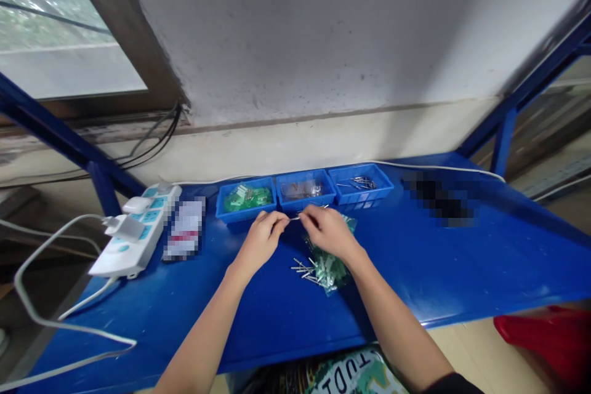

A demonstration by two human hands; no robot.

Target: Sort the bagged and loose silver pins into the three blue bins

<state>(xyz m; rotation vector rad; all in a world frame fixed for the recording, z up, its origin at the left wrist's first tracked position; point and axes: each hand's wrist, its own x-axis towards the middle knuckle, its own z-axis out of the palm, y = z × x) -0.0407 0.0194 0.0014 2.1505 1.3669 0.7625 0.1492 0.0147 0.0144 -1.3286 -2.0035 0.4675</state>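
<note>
Over the middle of the blue table, my left hand [264, 235] and my right hand [329, 231] face each other, fingers pinched on a thin metal rod [294, 218] that spans the small gap between them. Beneath and beside my right hand lies a clear plastic bag with green pieces [331, 271]. Several thin metal rods [305, 270] are scattered on the table left of the bag. Behind the hands stand three blue bins: the left bin [245, 216] holds green packets, the middle bin [307, 202] small items in clear plastic, the right bin [364, 197] loose metal rods.
A white power strip [138, 231] with plugs and cables is at the left, beside a blurred pale object [185, 228]. A blurred black object [438, 199] lies right of the bins. Blue frame bars [503, 141] rise at both sides. A red object [545, 338] is below right.
</note>
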